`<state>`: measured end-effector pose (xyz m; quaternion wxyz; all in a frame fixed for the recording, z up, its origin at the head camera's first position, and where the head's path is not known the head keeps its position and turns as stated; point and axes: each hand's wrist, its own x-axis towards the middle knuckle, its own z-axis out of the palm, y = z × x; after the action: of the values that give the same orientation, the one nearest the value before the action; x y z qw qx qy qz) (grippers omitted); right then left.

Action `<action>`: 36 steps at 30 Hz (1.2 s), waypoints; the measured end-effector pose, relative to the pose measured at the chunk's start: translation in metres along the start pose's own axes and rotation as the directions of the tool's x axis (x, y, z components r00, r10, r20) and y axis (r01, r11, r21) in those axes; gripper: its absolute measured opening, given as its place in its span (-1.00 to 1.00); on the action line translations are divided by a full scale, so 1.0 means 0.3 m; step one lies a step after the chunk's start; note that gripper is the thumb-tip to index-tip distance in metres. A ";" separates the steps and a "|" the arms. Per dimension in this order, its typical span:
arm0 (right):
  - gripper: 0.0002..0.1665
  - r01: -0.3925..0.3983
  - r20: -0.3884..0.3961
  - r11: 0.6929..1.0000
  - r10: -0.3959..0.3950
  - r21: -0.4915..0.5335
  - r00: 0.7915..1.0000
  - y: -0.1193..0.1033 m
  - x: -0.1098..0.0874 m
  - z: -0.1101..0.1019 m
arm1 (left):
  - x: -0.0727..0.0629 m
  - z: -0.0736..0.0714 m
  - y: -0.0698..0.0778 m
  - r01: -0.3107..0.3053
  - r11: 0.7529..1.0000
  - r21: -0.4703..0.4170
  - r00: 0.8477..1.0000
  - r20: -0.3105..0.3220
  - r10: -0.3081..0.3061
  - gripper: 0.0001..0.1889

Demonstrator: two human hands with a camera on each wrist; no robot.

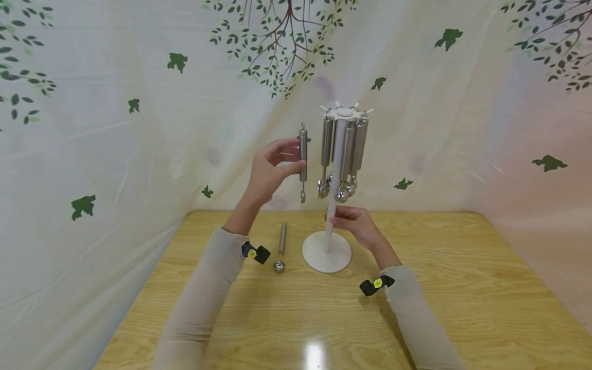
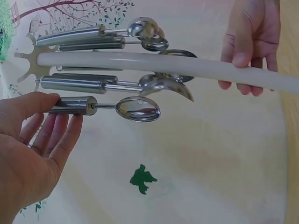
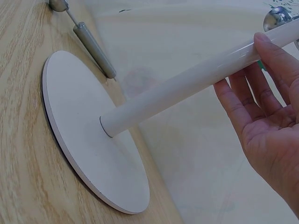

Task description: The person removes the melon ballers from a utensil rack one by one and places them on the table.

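Note:
In the head view my left hand [image 1: 270, 169] holds a steel scoop [image 1: 303, 154] upright by its thick cylindrical handle, between thumb and fingers. Its small oval bowl [image 2: 138, 110] points down, free in the air left of the hanging utensils. My right hand [image 1: 361, 224] grips the white post [image 3: 182, 95] of a utensil stand, low down beneath those utensils. Several steel utensils [image 1: 348, 149] hang from the stand's notched white top [image 1: 344, 112]. The held scoop looks apart from this top, close to its left side.
Another steel scoop [image 1: 282, 239] with a round bowl lies on the wooden table [image 1: 277, 318], left of the stand's round white base [image 1: 314, 252]. Behind the table hangs a pale sheet [image 1: 139, 169] printed with leaves and branches.

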<state>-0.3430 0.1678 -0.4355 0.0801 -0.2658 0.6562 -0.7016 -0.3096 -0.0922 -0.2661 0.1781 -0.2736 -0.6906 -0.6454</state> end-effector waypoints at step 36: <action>-0.67 -0.016 -0.016 1.000 0.016 0.008 1.000 0.002 0.001 0.002 | -0.312 -0.275 -0.391 0.548 0.831 0.098 0.833 0.035 -0.553 -0.48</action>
<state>-0.3431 0.1670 -0.4361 0.0815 -0.2548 0.6560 -0.7058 -0.3160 -0.1897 -0.4068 -0.0252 -0.0755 -0.7716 -0.6311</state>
